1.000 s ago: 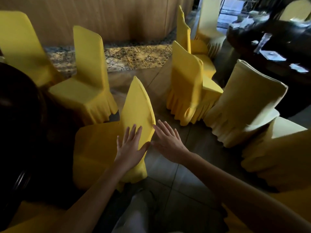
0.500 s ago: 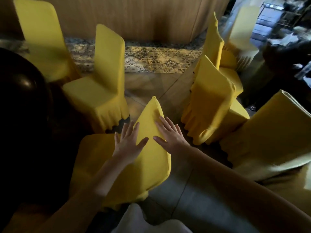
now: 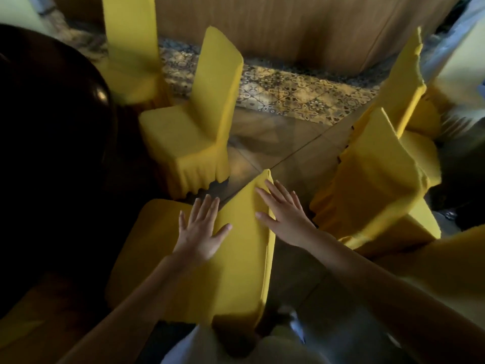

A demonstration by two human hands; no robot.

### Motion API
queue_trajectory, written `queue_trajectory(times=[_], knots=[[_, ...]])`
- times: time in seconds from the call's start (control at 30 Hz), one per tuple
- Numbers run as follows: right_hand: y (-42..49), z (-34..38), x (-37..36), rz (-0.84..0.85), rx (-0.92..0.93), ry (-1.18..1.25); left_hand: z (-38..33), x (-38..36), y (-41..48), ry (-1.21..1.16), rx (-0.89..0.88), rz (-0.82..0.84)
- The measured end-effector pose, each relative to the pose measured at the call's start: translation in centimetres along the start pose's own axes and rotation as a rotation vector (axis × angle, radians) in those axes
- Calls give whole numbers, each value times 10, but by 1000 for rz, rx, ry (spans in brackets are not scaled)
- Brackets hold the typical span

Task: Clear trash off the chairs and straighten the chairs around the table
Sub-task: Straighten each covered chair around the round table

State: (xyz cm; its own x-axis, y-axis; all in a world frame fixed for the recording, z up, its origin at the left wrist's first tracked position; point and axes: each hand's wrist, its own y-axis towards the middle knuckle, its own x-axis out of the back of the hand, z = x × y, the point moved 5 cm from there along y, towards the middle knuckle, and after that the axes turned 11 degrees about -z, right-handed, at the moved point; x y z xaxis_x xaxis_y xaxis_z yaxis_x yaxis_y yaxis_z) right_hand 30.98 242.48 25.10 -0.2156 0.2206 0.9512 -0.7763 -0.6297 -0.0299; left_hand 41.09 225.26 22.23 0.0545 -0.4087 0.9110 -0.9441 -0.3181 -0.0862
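Two grips, both released with fingers straight and spread, lie on the backrest of the nearest chair (image 3: 244, 258), which fills the lower centre of the frame under a yellow cover. The left grip (image 3: 199, 232) rests flat over the backrest's left edge, its thumb on the broad yellow face. The right grip (image 3: 284, 215) lies along the right edge near the top corner, fingertips pointing up the frame. This chair's seat reaches to the lower left, toward the dark glossy counter (image 3: 52, 127) that fills the left side.

A second chair (image 3: 189, 137) stands just above it at centre left, and a third chair (image 3: 128, 48) stands in the upper left. At the right a fourth chair (image 3: 378, 174) stands blurred, with a fifth chair (image 3: 404, 74) close behind it. A band of patterned tiles (image 3: 288, 93) crosses the upper centre, below a wooden wall (image 3: 288, 27).
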Motion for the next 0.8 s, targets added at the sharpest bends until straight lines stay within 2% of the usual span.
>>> queue_trajectory(times=[0.2,0.3,0.43,0.53,0.6,0.73,0.8], knots=[[46,-35,13,133,218,-66,-27,-22,-13,-34,259,-49],[67,-38,16,182,425,-86,-48,-28,-22,-54,441,-144],[78,-32,12,303,590,-5,-58,-44,-40,-82,617,-217],[72,-27,0,420,705,-2,-84,-63,-68,-134,720,-191],[65,-24,-13,472,786,-44,-102,-68,-92,-135,755,-237],[62,-28,-25,443,912,-158,-117,-69,-124,-106,810,-412],[64,-30,-24,393,942,-169,-114,-68,-124,-101,820,-439]])
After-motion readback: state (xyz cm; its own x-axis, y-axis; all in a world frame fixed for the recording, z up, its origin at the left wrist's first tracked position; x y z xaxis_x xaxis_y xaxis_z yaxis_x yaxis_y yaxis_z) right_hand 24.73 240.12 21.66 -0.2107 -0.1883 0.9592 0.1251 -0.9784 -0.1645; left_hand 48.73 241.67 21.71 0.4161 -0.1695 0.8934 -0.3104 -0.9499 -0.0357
